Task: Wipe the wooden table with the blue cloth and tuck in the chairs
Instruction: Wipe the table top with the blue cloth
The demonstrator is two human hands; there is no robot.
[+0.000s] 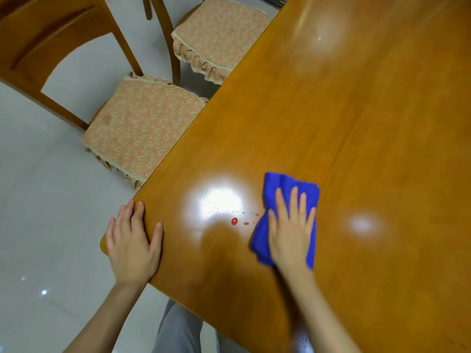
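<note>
Head view: my right hand presses the blue cloth, fingers straight, onto the wooden table beside red spots. My left hand rests flat on the table's near corner, likely bracing; the chairs aren't tucked yet.

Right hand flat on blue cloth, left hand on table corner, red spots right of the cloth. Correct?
No: the head view shows the red spots left of the blue cloth, toward the left hand. The right hand is flat on the cloth and the left hand rests on the table corner.
</note>
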